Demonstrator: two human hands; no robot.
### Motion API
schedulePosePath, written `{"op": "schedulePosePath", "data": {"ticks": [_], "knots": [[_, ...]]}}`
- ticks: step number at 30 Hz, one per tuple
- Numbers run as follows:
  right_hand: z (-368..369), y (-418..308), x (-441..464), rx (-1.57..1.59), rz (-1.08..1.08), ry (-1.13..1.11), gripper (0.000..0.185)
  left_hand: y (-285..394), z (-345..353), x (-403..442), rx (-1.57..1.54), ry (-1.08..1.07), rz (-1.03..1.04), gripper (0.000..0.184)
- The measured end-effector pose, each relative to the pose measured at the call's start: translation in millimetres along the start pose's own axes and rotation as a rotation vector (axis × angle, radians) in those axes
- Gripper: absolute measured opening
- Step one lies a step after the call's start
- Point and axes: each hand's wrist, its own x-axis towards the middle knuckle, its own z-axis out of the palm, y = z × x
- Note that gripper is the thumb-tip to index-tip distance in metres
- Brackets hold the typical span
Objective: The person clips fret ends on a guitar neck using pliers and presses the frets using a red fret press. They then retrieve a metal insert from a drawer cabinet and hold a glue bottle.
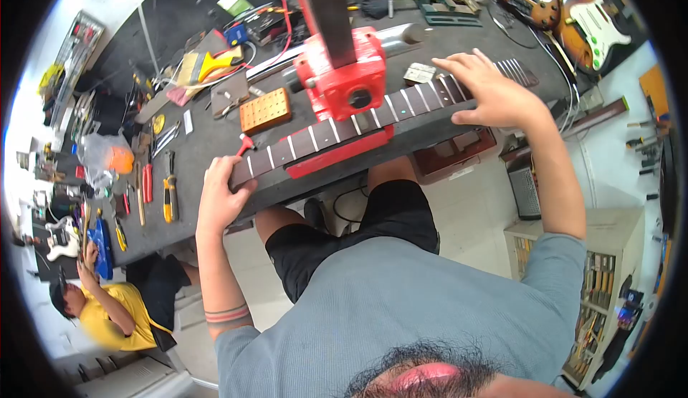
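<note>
A long dark fretboard (326, 134) with bright metal frets lies slantwise across a red press (337, 75). Its middle passes under the press head and over a red bar (340, 153) at the bench edge. My left hand (221, 194) holds the fretboard's left end, thumb on the near side and fingers curled at the far side. Over the right part of the board is my right hand (493, 96), fingers stretched out and apart. Whether its palm touches the wood I cannot tell.
A wooden block with holes (265, 111) and a small red-headed hammer (247, 144) lie behind the fretboard. Pliers (170, 194) and other tools cover the bench's left. Electric guitars (591, 29) stand at the right. A person in yellow (122, 312) works at the left.
</note>
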Motion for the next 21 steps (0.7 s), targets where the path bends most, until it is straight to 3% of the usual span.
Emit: {"op": "schedulePosePath", "data": {"ticks": [3,5,8,12,16,21], "knots": [[23,22,-3,0.008,-0.043,0.095,0.09,10,-1,6,-0.041,-0.045,0.003,0.067],[32,36,1,0.021,-0.08,0.109,0.067,19,-4,10,-0.054,-0.059,0.045,0.072],[38,38,-5,0.113,-0.058,0.128,0.055,30,-12,17,-0.103,-0.203,-0.029,0.087],[46,47,-6,0.128,-0.095,0.159,0.054,69,-21,29,0.097,-0.264,0.003,0.091],[53,51,-8,0.149,-0.126,0.197,0.055,74,-13,46,0.29,-0.254,0.183,0.091],[60,59,-7,0.188,-0.149,0.227,0.055,88,-9,68,0.255,-0.4,-0.134,0.082]]}}
